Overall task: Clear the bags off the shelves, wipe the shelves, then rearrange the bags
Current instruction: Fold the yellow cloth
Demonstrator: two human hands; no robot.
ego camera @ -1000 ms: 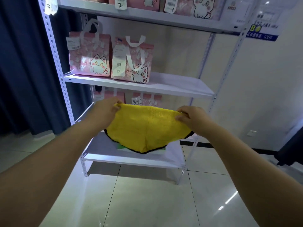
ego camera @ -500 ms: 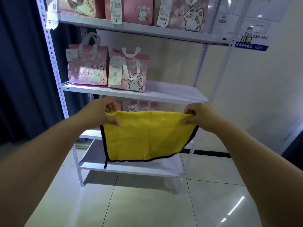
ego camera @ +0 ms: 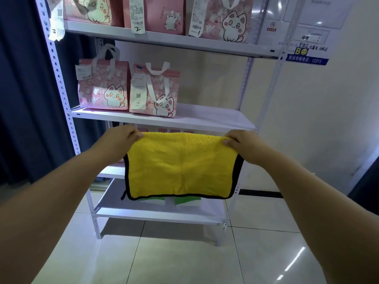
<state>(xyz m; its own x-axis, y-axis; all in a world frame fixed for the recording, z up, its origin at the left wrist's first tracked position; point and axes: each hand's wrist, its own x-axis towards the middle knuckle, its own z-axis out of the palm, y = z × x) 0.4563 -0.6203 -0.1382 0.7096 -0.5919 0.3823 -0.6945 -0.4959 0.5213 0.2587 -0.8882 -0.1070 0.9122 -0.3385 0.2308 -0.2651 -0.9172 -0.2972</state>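
Observation:
A yellow cloth with a black edge (ego camera: 180, 165) hangs spread out in front of the white shelf unit. My left hand (ego camera: 121, 137) pinches its upper left corner and my right hand (ego camera: 240, 140) pinches its upper right corner. Two pink cat-print bags (ego camera: 103, 87) (ego camera: 154, 93) stand on the left half of the middle shelf (ego camera: 215, 119). More pink cat bags (ego camera: 221, 17) fill the shelf above. The cloth hides most of the shelf below the middle one.
The bottom shelf (ego camera: 160, 214) holds green and white items (ego camera: 187, 201) partly hidden by the cloth. A dark blue curtain (ego camera: 24, 99) hangs to the left. A white wall with a blue sign (ego camera: 306, 58) is on the right. Glossy floor tiles (ego camera: 184, 259) lie below.
Both hands have lifted the cloth and pulled it out flat and wider. The view has tilted up, showing more of the upper shelf.

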